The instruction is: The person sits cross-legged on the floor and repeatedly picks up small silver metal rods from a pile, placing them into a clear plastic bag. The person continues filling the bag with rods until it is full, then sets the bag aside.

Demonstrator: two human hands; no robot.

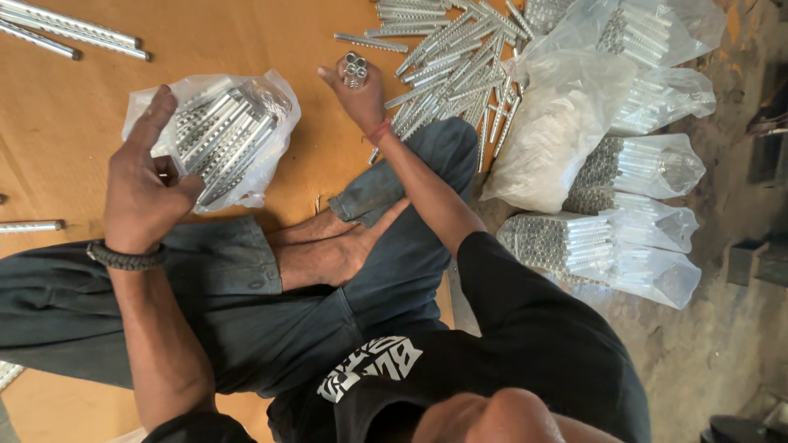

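Sitting cross-legged on a brown board (74, 107), the person is seen from above, so the head and chest fill the bottom of the view and hide part of the lap. The right hand (359, 92) grips a small bundle of metal tubes (355, 70) end-on, fingers curled tight round them; about five tube ends show, though the exact number is hard to make out. That bundle is held just above the near edge of a loose pile of metal tubes (447, 70), too many and too crossed to count, and cut off at the top edge. The left hand (148, 184) is raised with fingers loosely spread and half curled, holding nothing, close over an open plastic bag (215, 135) full of tubes on the board. Right of the pile lie six or so filled plastic bags (574, 123), stacked against each other so their edges blur together. Three long rods (70, 33) run off the top left corner, and one more tube (31, 226) pokes in from the left edge. A dark braided band (127, 258) circles the left wrist.
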